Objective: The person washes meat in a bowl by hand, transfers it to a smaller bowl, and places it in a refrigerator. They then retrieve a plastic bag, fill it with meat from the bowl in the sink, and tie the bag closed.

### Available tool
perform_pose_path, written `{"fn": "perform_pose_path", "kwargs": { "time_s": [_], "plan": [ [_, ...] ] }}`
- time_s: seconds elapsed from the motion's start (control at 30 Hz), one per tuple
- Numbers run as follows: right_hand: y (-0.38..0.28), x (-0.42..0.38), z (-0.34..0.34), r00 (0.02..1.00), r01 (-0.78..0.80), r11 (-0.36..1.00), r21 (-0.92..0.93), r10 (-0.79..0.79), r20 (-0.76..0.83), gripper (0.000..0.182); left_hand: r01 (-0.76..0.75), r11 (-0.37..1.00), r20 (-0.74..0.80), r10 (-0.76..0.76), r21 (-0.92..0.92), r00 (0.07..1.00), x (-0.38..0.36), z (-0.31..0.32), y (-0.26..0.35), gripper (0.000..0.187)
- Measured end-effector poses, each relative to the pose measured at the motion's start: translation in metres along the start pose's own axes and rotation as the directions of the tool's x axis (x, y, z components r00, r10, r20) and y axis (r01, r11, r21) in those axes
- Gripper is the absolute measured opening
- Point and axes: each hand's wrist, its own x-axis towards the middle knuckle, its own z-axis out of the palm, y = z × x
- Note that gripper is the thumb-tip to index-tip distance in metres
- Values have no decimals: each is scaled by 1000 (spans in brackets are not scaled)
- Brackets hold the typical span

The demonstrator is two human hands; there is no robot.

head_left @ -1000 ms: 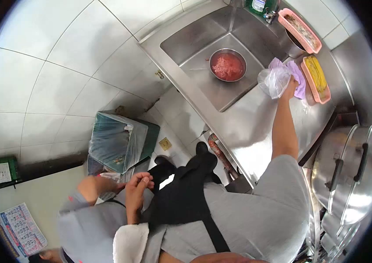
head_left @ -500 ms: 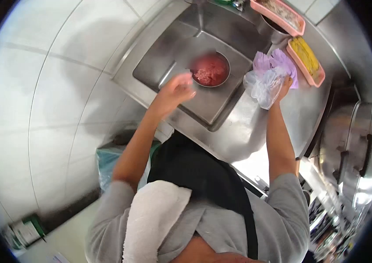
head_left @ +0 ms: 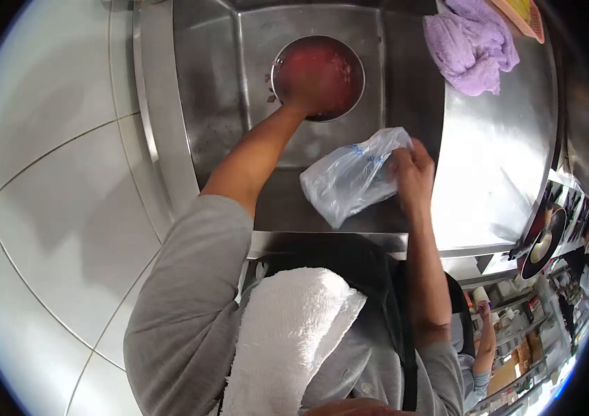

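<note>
My left hand (head_left: 306,87) reaches into a round metal bowl (head_left: 358,97) of reddish liquid in the sink. Blur and the liquid hide its fingers, so what they hold cannot be made out. Pale and red bits show in the bowl, and a few dark red pieces lie on the sink floor beside its left rim. In my right hand (head_left: 414,170), closed on its upper right edge, a clear plastic bag (head_left: 350,173) with blue print hangs over the near part of the sink.
A crumpled purple cloth (head_left: 471,45) lies on the steel counter (head_left: 496,159) right of the sink. Part of a pink basket (head_left: 532,24) shows behind it. Another person's arm (head_left: 487,340) is at the lower right, near shelves. A pan (head_left: 544,243) sits at the right.
The view has shifted. My left hand has gone down into the bowl. My right hand has brought the clear bag away from the purple cloth and over the sink.
</note>
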Motion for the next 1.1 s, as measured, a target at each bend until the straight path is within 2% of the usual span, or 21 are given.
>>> {"fn": "perform_pose_path", "kwargs": {
  "time_s": [0.03,0.07,0.13,0.2,0.27,0.33,0.4,0.47,0.5,0.57,0.63,0.67,0.7,0.77,0.83,0.87,0.9,0.93,1.0,1.03,1.1],
  "plan": [
    [14,8,6,990,-143,990,16,142,22,25,14,1000,7,-14,5,1000,3,1,-3,84],
    [35,19,14,969,-242,969,-50,239,-60,28,26,1000,11,-26,10,1000,7,5,-4,86],
    [101,49,11,989,-139,896,-421,150,-6,33,26,999,22,-27,48,999,7,14,-4,85],
    [143,71,4,999,-20,812,-583,40,22,35,5,994,22,-7,112,1000,16,22,-6,80],
    [175,91,4,991,73,781,-620,-126,-43,40,-123,978,199,156,-170,967,35,25,-20,76],
    [229,121,10,938,108,657,-746,-317,-143,46,2,866,314,179,-499,933,38,12,-26,71],
    [217,119,15,948,13,659,-752,-247,-200,49,345,559,449,56,-754,892,20,-24,-27,63],
    [122,90,20,977,-201,773,-602,110,-185,48,382,402,440,60,-832,896,2,-51,-24,60],
    [125,94,20,977,-207,783,-586,136,-163,47,397,314,437,66,-863,897,-7,-62,-20,58],
    [133,108,20,974,-226,800,-556,191,-121,45,367,195,399,166,-910,902,-26,-79,-9,43],
    [110,98,20,949,-313,855,-415,303,-90,43,393,62,393,293,-918,872,-40,-89,-3,34],
    [101,94,21,933,-355,871,-339,354,-67,42,440,98,441,396,-893,805,-40,-83,-17,24],
    [102,94,23,915,-401,877,-264,397,-74,41,508,104,482,520,-855,705,-41,-70,-19,24],
    [109,98,27,876,-482,869,-112,476,-75,41,627,141,509,728,-766,458,-43,-50,-19,23],
    [134,112,21,905,-403,905,-137,416,84,41,708,77,572,653,-702,496,-67,-52,20,20],
    [140,117,19,909,-359,922,-145,381,167,41,667,131,595,598,-733,536,-65,-36,33,26],
    [138,115,19,925,-335,936,-108,348,150,40,624,190,612,541,-758,577,-61,-8,42,31],
    [134,107,19,939,-309,948,-70,316,133,40,559,269,600,558,-784,573,-49,46,38,35],
    [123,96,20,950,-271,961,-47,275,147,39,343,430,527,447,-835,723,-42,87,43,38],
    [117,92,21,946,-263,963,-61,270,178,38,208,528,421,321,-823,848,-58,84,54,38],
    [122,97,22,951,-246,964,-101,261,166,37,92,720,307,174,-688,936,-70,60,64,35]
  ]
}}
